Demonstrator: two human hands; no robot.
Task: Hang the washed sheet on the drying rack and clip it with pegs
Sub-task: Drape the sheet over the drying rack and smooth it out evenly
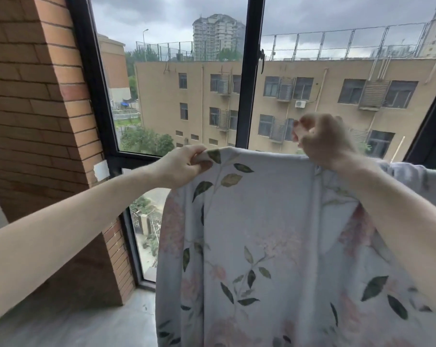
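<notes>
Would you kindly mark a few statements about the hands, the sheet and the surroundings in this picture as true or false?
1. The left hand grips the top edge of the sheet. True.
2. The sheet is plain white. False: it is pale with leaves and pink flowers.
3. The right hand is raised at the sheet's top edge with its fingers curled. True.
4. The brick wall stands on the person's right. False: it is on the left.

Both arms stretched out front; left hand (184,164) pinching the sheet (262,234) edge, right hand (322,141) raised higher, fingers curled, blurry.
</notes>
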